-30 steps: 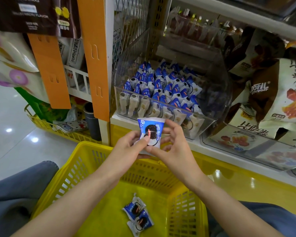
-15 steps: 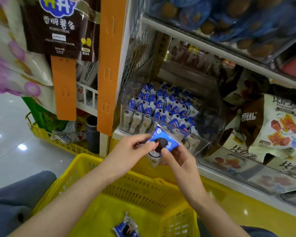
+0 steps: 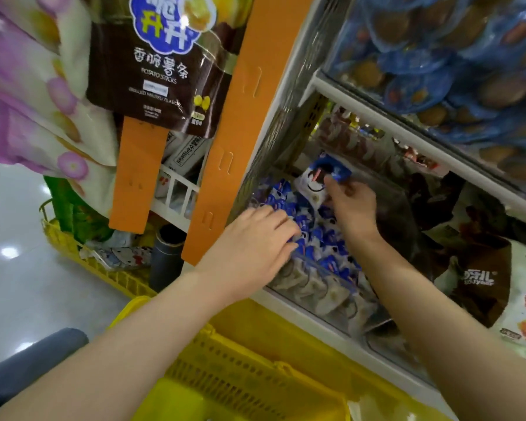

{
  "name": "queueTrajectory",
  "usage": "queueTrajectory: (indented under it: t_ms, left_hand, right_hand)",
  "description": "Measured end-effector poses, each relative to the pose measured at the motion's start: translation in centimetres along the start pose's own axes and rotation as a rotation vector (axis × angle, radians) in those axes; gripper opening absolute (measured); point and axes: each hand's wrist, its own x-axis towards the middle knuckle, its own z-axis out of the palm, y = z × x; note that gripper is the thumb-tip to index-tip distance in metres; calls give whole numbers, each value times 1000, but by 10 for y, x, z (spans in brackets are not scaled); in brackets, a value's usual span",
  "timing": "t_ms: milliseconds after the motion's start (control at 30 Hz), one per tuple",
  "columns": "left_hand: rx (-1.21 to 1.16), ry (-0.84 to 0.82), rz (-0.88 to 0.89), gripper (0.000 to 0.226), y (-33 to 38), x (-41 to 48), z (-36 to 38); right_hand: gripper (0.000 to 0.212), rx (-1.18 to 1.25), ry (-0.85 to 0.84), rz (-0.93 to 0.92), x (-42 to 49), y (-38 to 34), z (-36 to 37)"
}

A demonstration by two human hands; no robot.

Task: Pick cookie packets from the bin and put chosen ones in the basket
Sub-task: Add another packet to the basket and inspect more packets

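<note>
My right hand (image 3: 351,208) pinches a cookie packet (image 3: 318,177) at twelve o'clock of the bin (image 3: 316,294), perhaps rejecting it; my left hand (image 3: 255,235), relaxed, probes packets (image 3: 322,241) at nine o'clock.

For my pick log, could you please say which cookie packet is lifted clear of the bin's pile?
The cookie packet pinched by the right hand, held up above the pile; the other packets lie packed in the clear bin.
</note>
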Motion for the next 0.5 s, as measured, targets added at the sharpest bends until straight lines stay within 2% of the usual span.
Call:
queueTrajectory:
  t_ms: [133,233,300,500]
  left_hand:
    - [22,-54,20,46,-9,-2,11]
    - [47,-17,32,44,-10,-1,15]
    - [44,17,39,42,-11,0,17]
    - [23,93,47,36,-12,0,22]
  right_hand:
    - [40,-281,-25,81,54,16,25]
    - [33,-364,-17,11,82,23,37]
    - [33,-420,-42,47,94,26,45]
    - [28,-637,-323,56,106,28,58]
